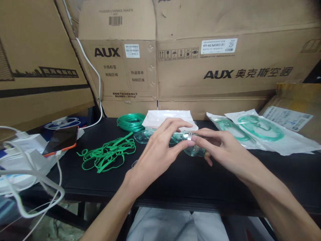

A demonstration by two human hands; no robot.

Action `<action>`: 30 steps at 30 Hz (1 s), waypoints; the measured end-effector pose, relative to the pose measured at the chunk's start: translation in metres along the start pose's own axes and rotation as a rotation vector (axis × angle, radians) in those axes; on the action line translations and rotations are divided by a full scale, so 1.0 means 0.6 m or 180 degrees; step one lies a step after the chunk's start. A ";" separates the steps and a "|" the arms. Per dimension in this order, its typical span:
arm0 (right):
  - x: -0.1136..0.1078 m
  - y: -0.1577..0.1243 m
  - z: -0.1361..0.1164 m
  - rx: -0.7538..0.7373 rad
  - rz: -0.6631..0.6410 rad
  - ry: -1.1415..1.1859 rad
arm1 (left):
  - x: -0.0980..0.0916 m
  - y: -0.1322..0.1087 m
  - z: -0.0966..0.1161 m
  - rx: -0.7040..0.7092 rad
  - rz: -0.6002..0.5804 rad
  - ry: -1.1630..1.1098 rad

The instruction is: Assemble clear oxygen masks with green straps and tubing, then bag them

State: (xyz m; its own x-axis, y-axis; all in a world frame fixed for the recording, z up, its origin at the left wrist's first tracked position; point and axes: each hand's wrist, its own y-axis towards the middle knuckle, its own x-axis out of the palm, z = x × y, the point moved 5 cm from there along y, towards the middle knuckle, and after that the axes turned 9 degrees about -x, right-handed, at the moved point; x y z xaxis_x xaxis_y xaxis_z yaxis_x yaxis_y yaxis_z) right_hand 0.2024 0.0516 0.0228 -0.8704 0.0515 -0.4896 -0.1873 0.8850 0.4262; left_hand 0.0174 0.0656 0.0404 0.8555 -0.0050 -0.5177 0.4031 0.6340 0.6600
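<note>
My left hand (157,150) and my right hand (220,149) meet over the middle of the black table (105,180). Both pinch a clear green plastic mask (194,152) held just above the tabletop. A small shiny metal strip (190,135) sits on the mask between my fingertips. Another clear green mask (141,136) lies just behind my left hand. A heap of green elastic straps (110,155) lies to the left, apart from my hands.
A coil of green tubing (130,121) and a white pouch (168,117) lie at the back. Two sealed bags with green masks (260,130) sit right. A phone (61,139), white boxes and cables (30,187) crowd the left edge. Cardboard boxes (200,67) wall the back.
</note>
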 end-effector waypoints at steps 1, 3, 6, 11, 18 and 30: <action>-0.001 0.000 0.000 0.0010 -0.0052 0.0013 | 0.000 0.000 0.004 0.0135 -0.0068 0.0069; -0.003 0.000 0.000 0.0060 -0.0069 0.0092 | 0.001 0.000 0.006 0.0295 -0.0192 0.0218; -0.005 0.000 0.001 0.0106 -0.0026 0.0330 | 0.000 -0.001 0.001 0.0317 -0.0253 0.0389; -0.006 -0.001 0.002 0.0056 -0.0217 0.0453 | -0.004 -0.005 -0.005 0.0421 -0.0448 0.0492; -0.006 -0.005 0.001 -0.0085 -0.0420 0.0454 | -0.011 -0.003 -0.012 0.0259 -0.0410 0.0647; -0.015 -0.001 0.010 0.0043 -0.0284 -0.0570 | -0.004 -0.004 -0.015 0.0165 -0.0466 0.0803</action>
State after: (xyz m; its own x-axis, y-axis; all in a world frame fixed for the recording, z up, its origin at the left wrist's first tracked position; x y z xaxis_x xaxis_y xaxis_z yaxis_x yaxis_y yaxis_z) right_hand 0.2133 0.0533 0.0225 -0.7556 0.0531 -0.6529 -0.2529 0.8958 0.3655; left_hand 0.0117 0.0707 0.0350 0.6817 0.1031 -0.7243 0.5380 0.6003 0.5918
